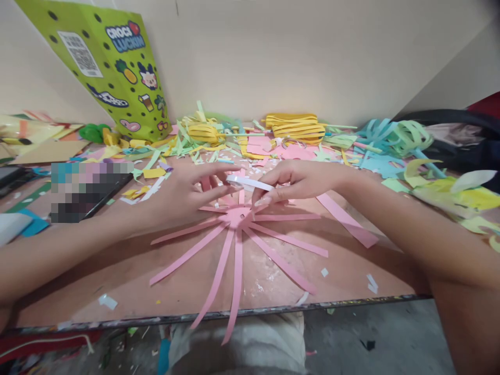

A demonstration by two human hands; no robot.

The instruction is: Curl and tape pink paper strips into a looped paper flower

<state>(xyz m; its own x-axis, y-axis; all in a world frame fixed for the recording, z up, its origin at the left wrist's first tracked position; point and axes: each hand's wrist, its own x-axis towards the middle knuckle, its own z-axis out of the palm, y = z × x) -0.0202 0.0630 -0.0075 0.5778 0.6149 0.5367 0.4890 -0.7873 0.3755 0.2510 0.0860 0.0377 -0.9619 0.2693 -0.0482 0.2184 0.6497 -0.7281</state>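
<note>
The pink paper piece [234, 219] lies on the worktop [156, 302], narrow strips radiating from a holed centre, two overhanging the near edge. Above it, the right hand [291, 179] pinches a white strip [250, 182]; the left hand [179, 190] parts thumb and forefinger about its other end (contact unconfirmed). A green dotted bag [128, 78] stands behind, contents hidden. Paper scraps [154, 173] litter the worktop before a pale wall [312, 62].

soft indoor light | tabletop [260, 278] glare, broad shadows | stretched edges | pixelated patch left
</note>
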